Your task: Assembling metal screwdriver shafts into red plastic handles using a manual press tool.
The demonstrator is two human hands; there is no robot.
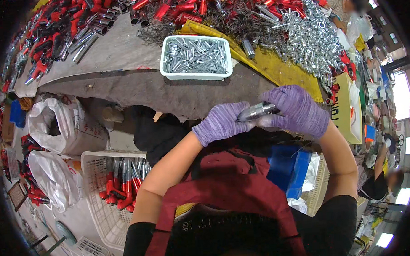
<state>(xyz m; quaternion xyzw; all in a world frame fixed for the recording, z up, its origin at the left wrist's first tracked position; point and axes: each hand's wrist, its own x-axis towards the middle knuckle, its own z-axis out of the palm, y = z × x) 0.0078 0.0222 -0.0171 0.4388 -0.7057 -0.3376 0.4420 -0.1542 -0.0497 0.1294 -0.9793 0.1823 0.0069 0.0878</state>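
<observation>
A shiny metal cylinder [255,112] with a ringed end is held between my two hands, in front of the bench edge. My left hand [222,121], in a purple knit glove, closes round its left part. From the right, my right hand [296,109], gloved alike, grips the other end with thumb and fingers; what lies inside those fingers is partly hidden. Beyond the hands stands a white plastic tray [196,76] full of small silver pins [193,55].
Red and metal tubes [181,10], dark wire springs [157,31] and a heap of silver parts [304,36] cover the far bench. At left are white sacks [56,175] and a basket [92,192] of red-handled tools [125,182]. A blue bin [300,169] stands right. Other people are at far right.
</observation>
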